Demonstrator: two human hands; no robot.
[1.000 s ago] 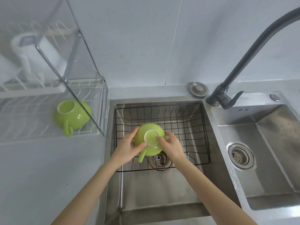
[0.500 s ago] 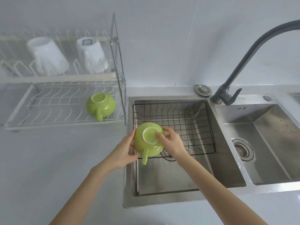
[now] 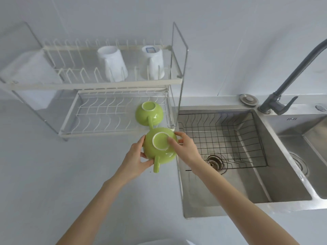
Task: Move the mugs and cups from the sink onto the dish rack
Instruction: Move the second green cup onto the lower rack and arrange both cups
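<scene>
One pale worktop point(image 3: 53, 174) carries everything, with one double steel sink point(image 3: 261, 191) set into it on the right, a single black wire basket point(image 3: 230, 138) sitting in the near basin and one dark tap point(image 3: 283, 89) arching over. One two-tier dish rack point(image 3: 99, 85) stands at the left. Two white mugs point(image 3: 113, 64) sit upside down on its upper tier, and one green cup on the rack point(image 3: 149, 113) rests upside down at the right end of the lower tier, handle toward me. A second, the held green cup point(image 3: 160, 146), is upside down in the air just in front of the rack's right corner, over the worktop beside the sink edge, its handle hanging down. Both hands are clamped on it: the left hand point(image 3: 136, 158) cups its left side, the right hand point(image 3: 185, 149) presses fingers across its base. Half a second back that cup was over the sink's left rim; it has since travelled left and up toward the rack, clear of the basin.
</scene>
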